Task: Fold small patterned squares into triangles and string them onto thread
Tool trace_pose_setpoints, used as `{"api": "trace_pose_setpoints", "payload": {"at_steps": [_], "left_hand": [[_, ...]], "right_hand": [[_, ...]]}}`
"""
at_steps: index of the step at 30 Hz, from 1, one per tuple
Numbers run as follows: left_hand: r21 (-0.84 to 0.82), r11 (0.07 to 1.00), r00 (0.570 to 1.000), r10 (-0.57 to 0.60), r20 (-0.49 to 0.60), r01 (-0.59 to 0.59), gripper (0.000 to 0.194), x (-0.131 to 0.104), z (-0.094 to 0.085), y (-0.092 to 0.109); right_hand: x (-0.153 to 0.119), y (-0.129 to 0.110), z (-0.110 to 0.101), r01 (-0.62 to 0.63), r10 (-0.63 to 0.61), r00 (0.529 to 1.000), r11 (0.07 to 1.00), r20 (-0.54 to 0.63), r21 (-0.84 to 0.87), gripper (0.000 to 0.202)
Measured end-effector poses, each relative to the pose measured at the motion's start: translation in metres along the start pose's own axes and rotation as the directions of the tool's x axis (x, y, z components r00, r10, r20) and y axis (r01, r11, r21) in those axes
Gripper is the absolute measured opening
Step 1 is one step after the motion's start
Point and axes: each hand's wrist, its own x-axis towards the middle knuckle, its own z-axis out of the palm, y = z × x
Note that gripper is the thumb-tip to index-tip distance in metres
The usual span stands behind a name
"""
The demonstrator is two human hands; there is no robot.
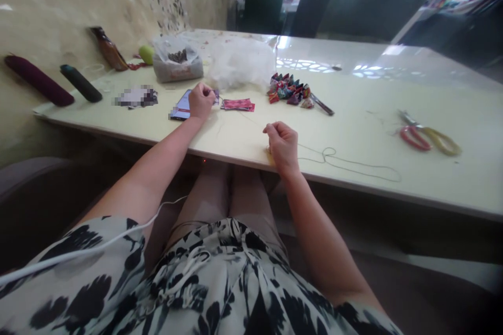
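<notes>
My left hand (201, 102) is closed in a pinch above a phone (182, 105), holding a small dark purple piece of cloth (216, 96) at its fingertips. From there a thin thread (251, 120) stretches across to my right hand (283, 145), whose thumb and finger are pinched on it near the table's front edge. Whether a needle is in that pinch is too small to tell. Beyond my right wrist, the thread's slack lies in long loops on the table. Red patterned fabric pieces (238, 104) lie flat just right of my left hand.
Folded cloth pieces (288, 89) cluster beside a slim metal tool (322, 104). Scissors (428, 136) with red and yellow handles lie right. Behind stand a plastic bag (177, 67) and white stuffing (241, 63). Along the left wall rest a maroon cylinder (39, 80) and a dark one (81, 84).
</notes>
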Motion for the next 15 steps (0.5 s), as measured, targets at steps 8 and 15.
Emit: {"api": "trace_pose_setpoints", "payload": {"at_steps": [8, 15], "left_hand": [[0.068, 0.997, 1.0, -0.018, -0.015, 0.019, 0.02, -0.0012, -0.0002, 0.0054], [0.07, 0.997, 1.0, -0.016, -0.019, 0.017, 0.017, 0.0012, 0.0025, 0.0013]], "right_hand": [[0.0012, 0.0027, -0.0027, 0.011, -0.011, 1.0, 1.0, -0.004, 0.022, 0.028], [0.0022, 0.0046, -0.005, -0.045, 0.044, 0.999, 0.997, 0.014, 0.065, 0.026]]}}
